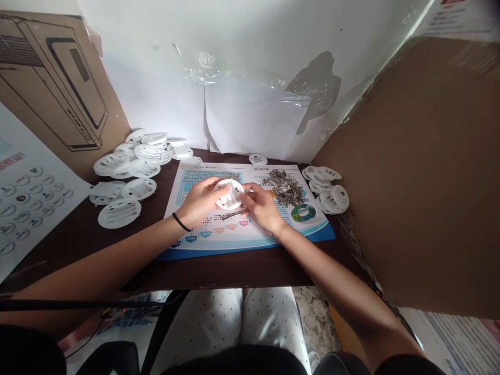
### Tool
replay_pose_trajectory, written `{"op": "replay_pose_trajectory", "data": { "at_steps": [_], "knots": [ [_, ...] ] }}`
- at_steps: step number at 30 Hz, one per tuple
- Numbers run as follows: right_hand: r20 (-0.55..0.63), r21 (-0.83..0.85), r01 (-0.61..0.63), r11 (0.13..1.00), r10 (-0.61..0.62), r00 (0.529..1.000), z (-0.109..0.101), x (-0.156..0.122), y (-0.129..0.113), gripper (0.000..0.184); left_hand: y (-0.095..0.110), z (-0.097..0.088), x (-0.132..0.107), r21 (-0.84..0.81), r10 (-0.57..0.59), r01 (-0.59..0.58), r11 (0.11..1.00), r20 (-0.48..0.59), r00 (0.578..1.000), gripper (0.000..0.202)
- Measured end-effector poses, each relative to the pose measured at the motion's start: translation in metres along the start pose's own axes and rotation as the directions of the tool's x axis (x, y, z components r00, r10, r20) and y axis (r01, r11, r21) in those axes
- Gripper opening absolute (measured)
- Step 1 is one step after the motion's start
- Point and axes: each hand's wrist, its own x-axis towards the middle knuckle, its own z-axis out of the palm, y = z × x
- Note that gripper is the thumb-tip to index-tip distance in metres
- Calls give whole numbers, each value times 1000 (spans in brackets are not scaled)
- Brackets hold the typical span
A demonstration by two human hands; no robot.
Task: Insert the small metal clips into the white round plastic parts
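Observation:
Over a printed sheet I hold a white round plastic base (pixel 230 200) with slots moulded into its face. My left hand (pixel 201 202) is closed on its left side, the thumb lying across the face. At the right edge, my right hand (pixel 262 208) is closed with its fingertips against the base. Just under those fingers shows a thin metal tool (pixel 232 215); I cannot tell whether it is held or lies on the sheet. To the right of my right hand is a heap of small metal pieces (pixel 287 188).
Many similar white plastic bases (pixel 119 213) are piled on the left of the dark table (pixel 234 273), with a smaller stack (pixel 335 199) at right. One base (pixel 258 159) lies at the back. Cardboard walls (pixel 422 172) flank the table. The printed sheet (pixel 258 237) lies between the piles.

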Motion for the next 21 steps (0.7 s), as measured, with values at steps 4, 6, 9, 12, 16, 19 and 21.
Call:
{"op": "replay_pose_trajectory", "data": {
  "at_steps": [4,6,9,12,16,19,21],
  "knots": [
    [-64,5,45,999,-45,997,-5,4,-1,37,11,1,-2,2,-47,47,999,10,999,25],
    [-94,-75,113,991,-120,988,-11,5,-2,40,14,2,-4,3,-93,93,996,27,995,28],
    [-14,-249,234,940,-245,969,-19,6,-5,40,14,3,-6,-21,-271,278,960,164,949,40],
    [103,-372,344,862,-330,938,-20,2,-6,33,8,2,-6,6,-422,459,889,401,813,52],
    [127,-458,385,801,-370,920,-17,0,-7,32,1,1,-3,14,-467,509,860,420,778,41],
    [68,-545,347,763,-372,926,-31,4,-16,38,3,0,0,-69,-445,511,857,401,801,36],
    [-38,-655,296,696,-421,906,-53,8,-25,39,6,0,2,-121,-433,505,855,372,821,32]
  ]
}}
